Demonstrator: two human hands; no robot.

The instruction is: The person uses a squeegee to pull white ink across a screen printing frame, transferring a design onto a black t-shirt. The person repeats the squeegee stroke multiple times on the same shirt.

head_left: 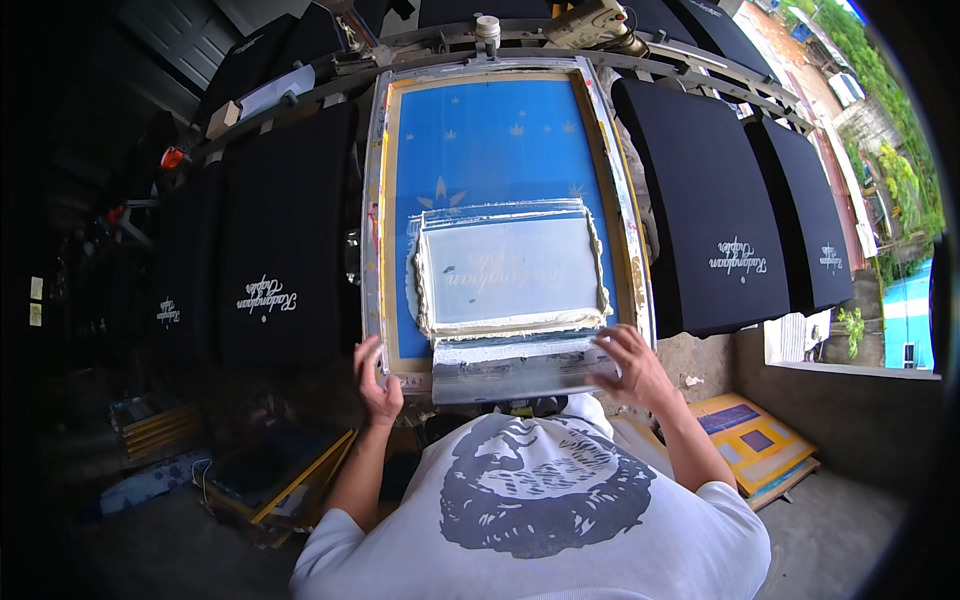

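A screen printing frame (618,180) with blue mesh lies in front of me. White ink rims a pale rectangular patch (512,265) in the mesh, where reversed lettering shows faintly. Across the near end of the frame rests a wide metal squeegee (510,372), its far edge smeared with white ink. My right hand (636,372) is closed at the squeegee's right end, fingers on top and thumb below. At the frame's near left corner, my left hand (378,388) curls its fingers and thumb about the edge. The undersides of both hands are hidden.
Black shirts (290,240) with white print lie on boards left of the frame, and more black shirts (700,210) lie right. A metal rail (690,62) runs behind, bearing a white jar (487,28) and a beige heat gun (590,25). Yellow-edged screens (755,440) lie low at right.
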